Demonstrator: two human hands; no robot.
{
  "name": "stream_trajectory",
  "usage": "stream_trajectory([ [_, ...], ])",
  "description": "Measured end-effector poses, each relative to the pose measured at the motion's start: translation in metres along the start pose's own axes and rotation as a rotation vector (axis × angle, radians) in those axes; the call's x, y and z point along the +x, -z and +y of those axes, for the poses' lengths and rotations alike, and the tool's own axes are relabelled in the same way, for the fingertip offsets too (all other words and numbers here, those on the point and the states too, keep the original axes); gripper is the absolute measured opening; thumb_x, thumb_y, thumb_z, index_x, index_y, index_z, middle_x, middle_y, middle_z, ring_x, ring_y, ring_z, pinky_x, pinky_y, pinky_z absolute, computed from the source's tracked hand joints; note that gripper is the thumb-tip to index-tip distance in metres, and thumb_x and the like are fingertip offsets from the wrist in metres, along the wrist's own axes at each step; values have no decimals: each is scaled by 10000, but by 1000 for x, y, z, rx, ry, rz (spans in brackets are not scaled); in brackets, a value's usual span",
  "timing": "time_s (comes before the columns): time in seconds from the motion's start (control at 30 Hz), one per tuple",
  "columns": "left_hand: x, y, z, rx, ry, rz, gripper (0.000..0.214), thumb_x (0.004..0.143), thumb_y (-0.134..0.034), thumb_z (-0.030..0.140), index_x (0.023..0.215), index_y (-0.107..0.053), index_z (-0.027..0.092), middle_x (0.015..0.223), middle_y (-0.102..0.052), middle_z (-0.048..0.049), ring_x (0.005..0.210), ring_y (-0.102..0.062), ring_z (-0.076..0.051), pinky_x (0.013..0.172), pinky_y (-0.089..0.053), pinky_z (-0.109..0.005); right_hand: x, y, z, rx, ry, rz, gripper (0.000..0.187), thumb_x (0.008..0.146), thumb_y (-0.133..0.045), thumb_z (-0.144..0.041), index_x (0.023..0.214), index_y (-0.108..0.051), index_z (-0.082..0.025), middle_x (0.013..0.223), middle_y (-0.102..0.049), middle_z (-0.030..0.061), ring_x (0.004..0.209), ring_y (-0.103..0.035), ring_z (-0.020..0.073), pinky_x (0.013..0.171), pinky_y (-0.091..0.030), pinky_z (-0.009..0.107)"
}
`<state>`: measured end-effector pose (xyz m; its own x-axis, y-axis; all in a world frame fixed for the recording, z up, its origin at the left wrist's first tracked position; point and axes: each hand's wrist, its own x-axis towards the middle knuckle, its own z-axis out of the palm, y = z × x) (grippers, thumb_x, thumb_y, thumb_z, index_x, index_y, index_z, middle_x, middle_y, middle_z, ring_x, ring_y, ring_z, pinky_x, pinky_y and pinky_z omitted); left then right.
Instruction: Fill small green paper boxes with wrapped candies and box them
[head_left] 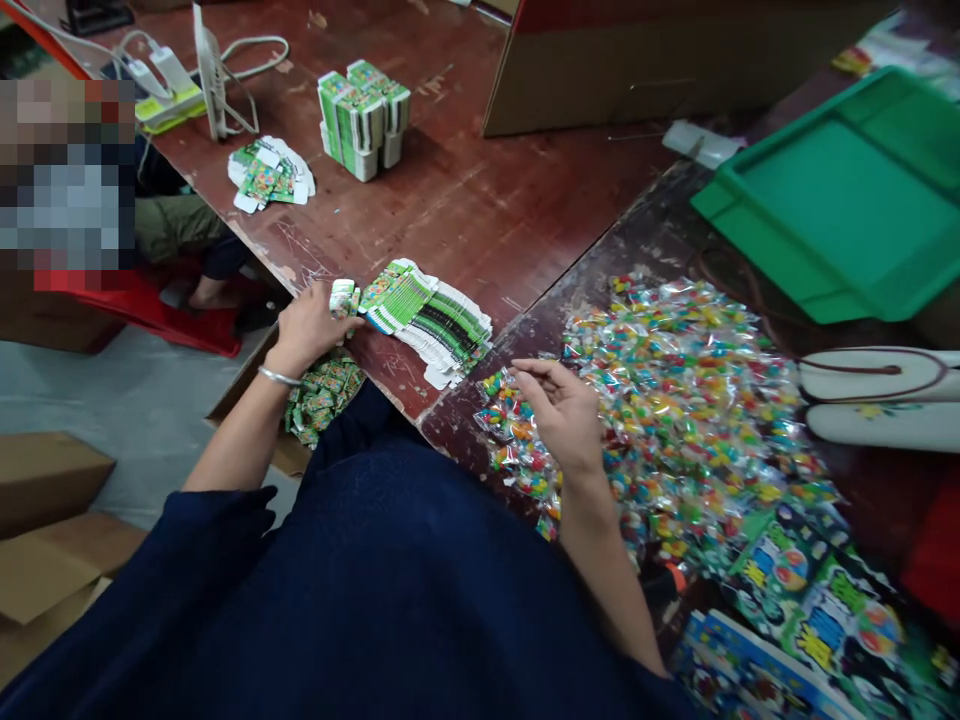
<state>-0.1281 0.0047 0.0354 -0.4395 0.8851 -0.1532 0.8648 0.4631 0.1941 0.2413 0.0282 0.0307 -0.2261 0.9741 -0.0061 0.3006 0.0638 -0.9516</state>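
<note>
My left hand (306, 328) is at the table's front edge, its fingers closed around a small green printed box (345, 297). Right beside that box, a row of flattened green-and-white cartons (427, 315) lies fanned out on the table. My right hand (564, 412) is over the near-left side of a heap of clear candy packets (675, 400). Its thumb and fingers pinch together at a small packet of coloured candies (496, 382). Under my left forearm, an open cardboard box holds many green printed boxes (322, 398).
Banded carton stacks (364, 120) and loose cartons (271, 175) lie farther back. A green tray (847, 190) is at right, near a white sealer-like tool (877, 385). Printed bags (817, 590) lie at lower right. A person sits at left by a power strip (169, 105).
</note>
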Motion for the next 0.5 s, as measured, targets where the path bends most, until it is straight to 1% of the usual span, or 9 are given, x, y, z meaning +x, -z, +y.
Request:
stream_trajectory([
  [0.07, 10, -6, 8, 38, -6, -42, 724, 848, -770, 499, 1379, -534, 67, 1387, -614, -335, 1264, -632, -492, 992, -536, -538, -4, -1, -4, -2, -9, -8, 268, 937, -726, -434, 1098, -791, -230, 1039, -811, 77, 882, -764, 223, 769, -627, 389],
  [0.1, 13, -8, 9, 52, -7, -53, 699, 852, -754, 469, 1374, -542, 55, 1384, -614, -342, 1260, -633, -497, 991, -534, -535, -7, 0, -4, -2, -17, -3, 270, 936, -728, -438, 1097, -791, -229, 1032, -810, 76, 875, -762, 223, 769, -626, 392],
  [0.2, 20, -4, 1, 59, 18, -79, 456, 896, -640, 362, 1247, -639, 72, 1257, -699, -302, 1170, -682, -466, 960, -532, -504, -14, 5, 2, -3, -43, 24, 268, 935, -729, -451, 1066, -793, -226, 957, -803, 63, 814, -745, 214, 741, -616, 389],
  [0.23, 21, 0, -4, 53, 39, -65, 372, 910, -596, 324, 1185, -672, 85, 1202, -723, -288, 1139, -693, -459, 951, -526, -503, -16, 6, 5, -3, -51, 29, 267, 934, -728, -454, 1051, -794, -224, 924, -798, 57, 789, -737, 209, 724, -610, 382],
  [0.3, 20, 10, -15, 20, 92, 32, 285, 927, -530, 263, 1084, -712, 110, 1114, -751, -264, 1096, -705, -444, 941, -515, -507, -17, 5, 9, -6, -59, 23, 264, 933, -727, -454, 1031, -793, -219, 895, -791, 52, 761, -725, 202, 706, -600, 374],
  [0.37, 15, 20, -21, -89, 90, 160, 263, 935, -515, 248, 1020, -732, 128, 1050, -767, -218, 1040, -720, -399, 921, -520, -474, -15, -1, 8, 3, -55, 4, 265, 938, -720, -450, 1045, -791, -219, 915, -793, 54, 762, -724, 197, 713, -602, 375],
  [0.4, 10, 23, -21, -191, 51, 190, 248, 933, -531, 261, 995, -737, 137, 1015, -772, -182, 993, -726, -359, 893, -532, -436, -13, -5, 5, 13, -45, -7, 269, 943, -714, -449, 1065, -789, -222, 933, -794, 56, 767, -724, 194, 717, -605, 376],
  [0.43, 4, 25, -19, -318, -8, 182, 232, 927, -556, 282, 973, -738, 146, 977, -775, -144, 937, -726, -314, 851, -543, -394, -10, -10, 0, 30, -30, -14, 274, 949, -707, -448, 1089, -786, -225, 955, -795, 58, 780, -725, 192, 720, -608, 374],
  [0.5, -10, 24, -5, -602, -154, 75, 209, 910, -620, 329, 954, -730, 157, 899, -765, -83, 811, -698, -229, 737, -546, -318, -2, -22, -12, 89, 5, -21, 301, 957, -695, -447, 1152, -771, -231, 1009, -792, 63, 824, -730, 190, 717, -612, 361],
])
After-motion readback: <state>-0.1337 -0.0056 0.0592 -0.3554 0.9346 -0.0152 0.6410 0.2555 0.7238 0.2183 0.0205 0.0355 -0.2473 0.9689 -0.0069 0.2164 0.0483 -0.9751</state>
